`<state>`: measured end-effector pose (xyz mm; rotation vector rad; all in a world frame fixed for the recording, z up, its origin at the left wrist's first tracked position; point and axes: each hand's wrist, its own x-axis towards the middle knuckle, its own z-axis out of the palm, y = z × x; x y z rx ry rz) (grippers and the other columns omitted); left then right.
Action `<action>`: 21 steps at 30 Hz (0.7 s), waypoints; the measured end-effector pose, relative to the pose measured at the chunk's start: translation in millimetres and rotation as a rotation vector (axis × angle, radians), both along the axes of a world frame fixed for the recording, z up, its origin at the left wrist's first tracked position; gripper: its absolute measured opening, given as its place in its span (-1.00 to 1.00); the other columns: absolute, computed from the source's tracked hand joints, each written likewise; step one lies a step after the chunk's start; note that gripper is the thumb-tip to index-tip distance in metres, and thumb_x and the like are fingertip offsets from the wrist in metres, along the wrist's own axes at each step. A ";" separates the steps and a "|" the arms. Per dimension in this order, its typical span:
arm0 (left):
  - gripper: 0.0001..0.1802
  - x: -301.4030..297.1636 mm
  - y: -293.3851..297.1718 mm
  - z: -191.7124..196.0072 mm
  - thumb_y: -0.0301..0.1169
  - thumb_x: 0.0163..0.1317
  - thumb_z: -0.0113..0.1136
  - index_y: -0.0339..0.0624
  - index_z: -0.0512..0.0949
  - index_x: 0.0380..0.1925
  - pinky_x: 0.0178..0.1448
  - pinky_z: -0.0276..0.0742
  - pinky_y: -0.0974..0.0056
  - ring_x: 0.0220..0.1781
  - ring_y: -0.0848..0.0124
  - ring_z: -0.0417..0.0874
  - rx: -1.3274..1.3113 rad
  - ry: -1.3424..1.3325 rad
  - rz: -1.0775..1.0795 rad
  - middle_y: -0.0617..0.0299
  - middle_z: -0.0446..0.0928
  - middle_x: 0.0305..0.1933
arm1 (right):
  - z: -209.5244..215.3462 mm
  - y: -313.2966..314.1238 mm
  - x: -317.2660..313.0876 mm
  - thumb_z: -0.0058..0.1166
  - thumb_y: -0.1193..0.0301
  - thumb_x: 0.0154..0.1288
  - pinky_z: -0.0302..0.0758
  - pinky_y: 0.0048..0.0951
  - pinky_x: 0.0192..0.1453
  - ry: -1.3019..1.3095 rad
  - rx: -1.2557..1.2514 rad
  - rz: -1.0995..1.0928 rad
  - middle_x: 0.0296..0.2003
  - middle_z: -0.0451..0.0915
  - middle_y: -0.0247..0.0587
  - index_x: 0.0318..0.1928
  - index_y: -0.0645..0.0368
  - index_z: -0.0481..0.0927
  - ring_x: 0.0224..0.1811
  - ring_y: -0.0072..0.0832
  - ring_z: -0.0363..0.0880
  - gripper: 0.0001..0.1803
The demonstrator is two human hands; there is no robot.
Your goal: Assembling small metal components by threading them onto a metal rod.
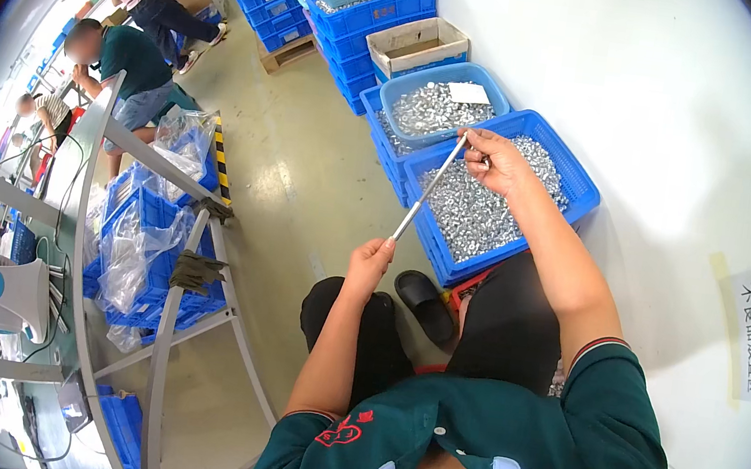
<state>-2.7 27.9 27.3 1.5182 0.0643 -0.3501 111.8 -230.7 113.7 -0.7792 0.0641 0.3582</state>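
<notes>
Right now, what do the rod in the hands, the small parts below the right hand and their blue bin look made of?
Rod: probably metal, smooth and satin, judging by its pale silvery sheen. Small parts: likely metal, bare or plated, from their bright silver glints. Bin: seems moulded plastic, fairly glossy, given its even blue colour and rounded corners.

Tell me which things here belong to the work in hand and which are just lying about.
Seemingly in use:
silver rod, held by the left hand and right hand
perhaps the metal parts in the blue basket

Seemingly lying about:
black slipper
dark cloth
white device
</notes>
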 end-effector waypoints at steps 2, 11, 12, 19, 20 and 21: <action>-0.64 -0.8 -1.4 0.8 -0.13 0.22 0.00 -0.07 0.33 -0.67 -0.71 -0.09 0.51 -0.77 0.70 0.04 0.027 -0.023 0.022 0.52 0.12 -0.77 | 1.6 -3.2 0.3 0.04 0.44 0.17 0.06 -0.74 -0.69 -0.081 -0.169 0.000 -0.54 0.38 -0.41 -0.25 0.29 0.48 -0.64 -0.75 0.18 -0.82; -0.64 0.0 -4.0 5.1 -0.15 0.22 0.00 -0.08 0.33 -0.67 -0.70 -0.10 0.51 -0.77 0.71 0.05 0.054 -0.029 -0.025 0.53 0.13 -0.77 | 18.4 -9.7 -2.9 0.17 0.30 0.07 -0.06 -0.69 -0.71 -0.232 -0.856 0.109 -0.72 0.28 -0.52 -0.43 0.18 0.50 -0.76 -0.79 0.09 -0.79; -0.64 0.7 -5.8 5.9 -0.15 0.22 0.00 -0.08 0.33 -0.67 -0.70 -0.10 0.52 -0.77 0.71 0.04 0.043 -0.051 -0.023 0.53 0.13 -0.77 | 11.3 -2.5 -5.3 0.17 0.30 0.07 -0.07 -0.69 -0.72 -0.200 -0.819 0.119 -0.72 0.27 -0.52 -0.41 0.17 0.50 -0.76 -0.78 0.08 -0.79; -0.65 6.1 -12.2 4.1 -0.14 0.22 -0.01 -0.07 0.32 -0.65 -0.73 -0.11 0.53 -0.79 0.72 0.03 -0.015 0.008 0.059 0.54 0.11 -0.77 | -16.4 30.6 -13.4 0.05 0.43 0.13 -0.01 -0.72 -0.73 0.006 -0.576 0.570 -0.57 0.33 -0.38 -0.22 0.28 0.47 -0.68 -0.74 0.15 -0.78; -0.65 6.3 -11.2 3.7 -0.14 0.22 -0.02 -0.07 0.32 -0.65 -0.73 -0.11 0.53 -0.79 0.72 0.03 -0.013 0.013 0.064 0.54 0.11 -0.77 | -17.7 27.4 -11.3 0.02 0.47 0.14 0.02 -0.73 -0.73 0.090 -0.478 0.586 -0.52 0.36 -0.31 -0.18 0.33 0.44 -0.67 -0.73 0.17 -0.76; -0.65 6.6 -10.0 3.3 -0.14 0.23 -0.02 -0.06 0.31 -0.65 -0.74 -0.12 0.53 -0.80 0.72 0.03 -0.011 0.018 0.068 0.54 0.10 -0.77 | -22.5 22.9 -8.0 -0.04 0.55 0.13 0.06 -0.75 -0.74 0.116 -0.453 0.518 -0.41 0.40 -0.17 -0.14 0.40 0.40 -0.64 -0.72 0.21 -0.74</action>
